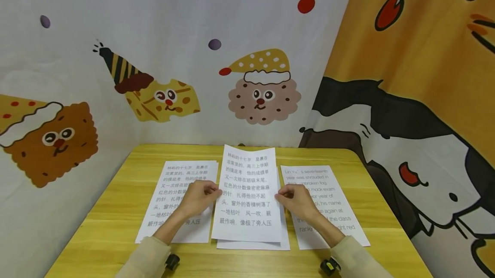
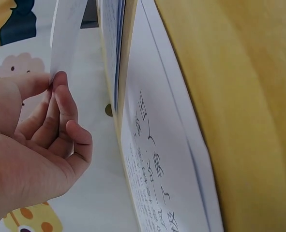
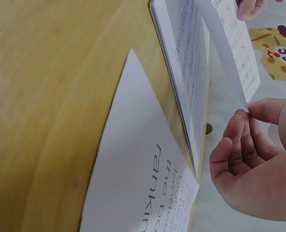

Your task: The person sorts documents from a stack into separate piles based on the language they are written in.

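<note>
- Left hand point(image 1: 199, 197) and right hand point(image 1: 298, 200) pinch the Chinese-text sheet point(image 1: 247, 196) by its side edges.
- Uneven pull could crease it between the fingers point(image 2: 65, 102).

The yellow wood-grain table point(image 1: 247, 265) carried printed paper in three places: slightly offset white pages point(image 1: 164, 203) with Chinese characters on the left, a paper stack point(image 1: 253, 245) in the middle, its near edge visible, and an English-printed sheet point(image 1: 332, 196) slanting on the right.
</note>
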Motion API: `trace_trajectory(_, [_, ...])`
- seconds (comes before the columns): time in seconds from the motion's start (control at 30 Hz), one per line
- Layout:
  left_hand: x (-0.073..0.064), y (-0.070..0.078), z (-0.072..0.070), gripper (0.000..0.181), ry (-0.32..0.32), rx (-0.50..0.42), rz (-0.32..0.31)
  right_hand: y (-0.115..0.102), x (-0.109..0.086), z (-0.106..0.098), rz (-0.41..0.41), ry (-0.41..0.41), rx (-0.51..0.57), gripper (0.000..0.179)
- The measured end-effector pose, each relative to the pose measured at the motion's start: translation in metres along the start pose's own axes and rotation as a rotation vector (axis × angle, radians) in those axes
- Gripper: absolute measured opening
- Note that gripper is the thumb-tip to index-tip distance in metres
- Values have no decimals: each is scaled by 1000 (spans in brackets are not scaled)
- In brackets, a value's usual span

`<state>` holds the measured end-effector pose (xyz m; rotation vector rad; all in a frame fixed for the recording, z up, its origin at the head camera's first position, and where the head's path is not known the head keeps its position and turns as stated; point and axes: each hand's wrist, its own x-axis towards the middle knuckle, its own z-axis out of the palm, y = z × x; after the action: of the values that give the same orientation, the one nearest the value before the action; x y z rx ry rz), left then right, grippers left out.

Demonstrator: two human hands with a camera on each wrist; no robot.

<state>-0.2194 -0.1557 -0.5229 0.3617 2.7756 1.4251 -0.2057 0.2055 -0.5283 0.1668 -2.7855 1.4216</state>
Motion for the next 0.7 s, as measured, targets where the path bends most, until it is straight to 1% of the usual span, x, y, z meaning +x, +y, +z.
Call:
trace_trajectory(0.13, [-2, -1, -4, 6, 25, 1, -16, -4, 2, 3, -7, 1, 6, 4])
trace_trajectory(0.3, [-5, -3, -10, 6, 29, 2, -50, -10, 4, 8, -28, -15, 19, 4])
trace_trajectory(0.53, [-9, -8, -17, 7, 40, 4, -53, -20, 7, 15, -40, -38, 30, 4])
trace_trajectory(0.7, [-13, -11, -26, 7, 53, 13, -50, -27, 11, 21, -49, -61, 46, 4])
